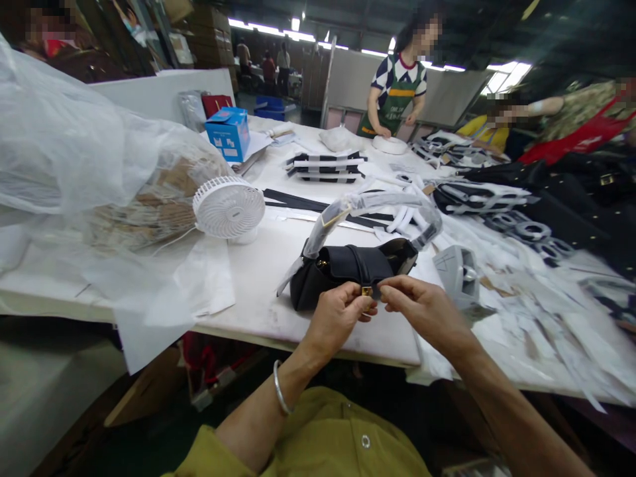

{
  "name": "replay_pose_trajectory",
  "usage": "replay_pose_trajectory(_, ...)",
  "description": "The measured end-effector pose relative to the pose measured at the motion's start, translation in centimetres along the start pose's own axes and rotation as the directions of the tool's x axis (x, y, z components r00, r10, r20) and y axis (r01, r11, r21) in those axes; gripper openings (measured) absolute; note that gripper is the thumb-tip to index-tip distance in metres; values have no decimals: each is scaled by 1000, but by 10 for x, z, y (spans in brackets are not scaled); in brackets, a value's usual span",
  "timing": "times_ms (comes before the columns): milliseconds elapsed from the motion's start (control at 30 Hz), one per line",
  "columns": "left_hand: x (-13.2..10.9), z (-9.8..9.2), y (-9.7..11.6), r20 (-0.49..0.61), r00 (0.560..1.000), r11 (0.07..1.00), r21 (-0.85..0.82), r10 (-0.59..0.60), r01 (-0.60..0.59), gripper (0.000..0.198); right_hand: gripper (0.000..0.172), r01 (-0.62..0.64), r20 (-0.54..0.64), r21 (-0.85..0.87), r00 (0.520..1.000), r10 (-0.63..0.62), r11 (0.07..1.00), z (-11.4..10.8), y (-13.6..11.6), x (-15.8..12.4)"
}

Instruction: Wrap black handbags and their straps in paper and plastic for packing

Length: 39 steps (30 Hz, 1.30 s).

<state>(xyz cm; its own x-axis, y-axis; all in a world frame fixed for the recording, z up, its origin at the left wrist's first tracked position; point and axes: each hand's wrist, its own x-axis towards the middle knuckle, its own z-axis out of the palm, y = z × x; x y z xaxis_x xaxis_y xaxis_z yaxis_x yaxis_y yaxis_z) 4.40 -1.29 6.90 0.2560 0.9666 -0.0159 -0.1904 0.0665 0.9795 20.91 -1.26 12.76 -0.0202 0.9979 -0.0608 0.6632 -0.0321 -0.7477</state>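
Observation:
A black handbag (308,281) stands upright at the table's near edge, its handle (328,222) arching above it in clear plastic wrap. A black flap with a strap lies over its front, and a small gold clasp (366,291) shows at the strap's lower end. My left hand (342,308) has its thumb and fingers pinched on this clasp. Just to the right, my right hand (410,298) is closed in a pinch close to the clasp; what its fingertips hold, if anything, is too small to make out.
Left of the bag stands a white fan (229,207), with a large clear plastic bag (99,159) beyond. A blue box (228,134) sits farther back. Right are a grey tape dispenser (458,275), white strips and black bag parts. Across the table a co-worker (402,86) handles a white roll.

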Motion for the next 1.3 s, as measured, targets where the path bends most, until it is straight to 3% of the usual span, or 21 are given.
replay_pose_trajectory(133, -3, -2, 1, -17, 1000, 999, 36, 12, -12, 15, 28, -12, 98, 84, 995, 4, 996, 4, -3, 4)
replay_pose_trajectory(300, -2, -4, -4, -46, 993, 966, 241, 107, -93, 18, 25, -8, 70, 126, 998, -1, 992, 12, -5, 6)
replay_pose_trajectory(400, -1, -4, -9, -70, 968, 860, 477, 243, -181, 15, 22, 11, 24, 63, 1000, -13, 998, 13, -7, 5)
replay_pose_trajectory(500, 0, -3, -14, -35, 918, 692, 669, 395, -272, 14, 20, 44, -13, -16, 999, -45, 999, 12, -10, 2)
replay_pose_trajectory(600, 1, -3, -18, 18, 881, 551, 775, 472, -311, 18, 18, 91, -78, -137, 992, -103, 986, 12, -12, 2)
replay_pose_trajectory(667, 1, -2, -18, 33, 878, 533, 784, 477, -319, 20, 15, 115, -121, -217, 982, -143, 969, 14, -13, 3)
replay_pose_trajectory(733, 0, -1, -15, 21, 888, 596, 734, 459, -325, 19, 14, 122, -158, -263, 973, -168, 957, 16, -14, 4)
replay_pose_trajectory(800, -2, -2, -9, -1, 920, 735, 602, 391, -312, 16, 13, 116, -190, -274, 967, -172, 955, 19, -14, 5)
replay_pose_trajectory(867, -3, -3, -2, 1, 960, 883, 392, 279, -257, 22, 13, 116, -215, -257, 961, -174, 960, 21, -14, 4)
replay_pose_trajectory(933, -1, -4, 3, 25, 987, 973, 164, 159, -161, 33, 13, 144, -212, -225, 958, -193, 964, 23, -13, 2)
replay_pose_trajectory(1100, 12, -4, 2, 94, 995, 980, -192, -37, 55, 51, 13, 283, -164, -181, 936, -313, 942, 26, -10, -9)
replay_pose_trajectory(1300, 15, 1, -1, 95, 990, 956, -268, -100, 123, 58, 12, 321, -92, -98, 939, -330, 942, 20, -6, -16)
